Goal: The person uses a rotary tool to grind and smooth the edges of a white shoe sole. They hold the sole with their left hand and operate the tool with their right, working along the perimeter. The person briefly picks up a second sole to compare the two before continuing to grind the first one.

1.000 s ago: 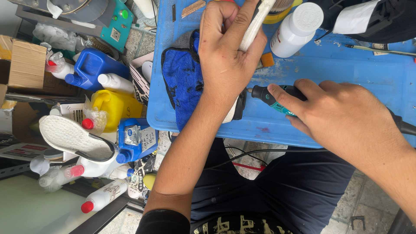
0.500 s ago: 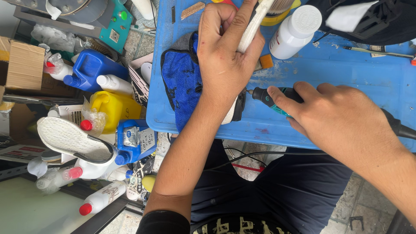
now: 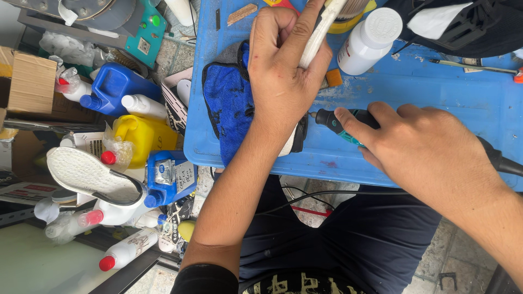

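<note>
Gripping a white rubber shoe sole in my left hand, I press the black-and-teal rotary tool, clasped in my right hand, toward its edge, judging steadiness essential.

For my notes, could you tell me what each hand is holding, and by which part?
Left hand holds a white shoe sole around its middle; right hand holds a black rotary tool by its body.

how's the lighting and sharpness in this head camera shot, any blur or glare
Head view: even daylight, soft shadows; left hand on the white shoe sole and right hand on the black-and-teal rotary tool look sharp; faint sheen on the blue plastic tray.
</note>
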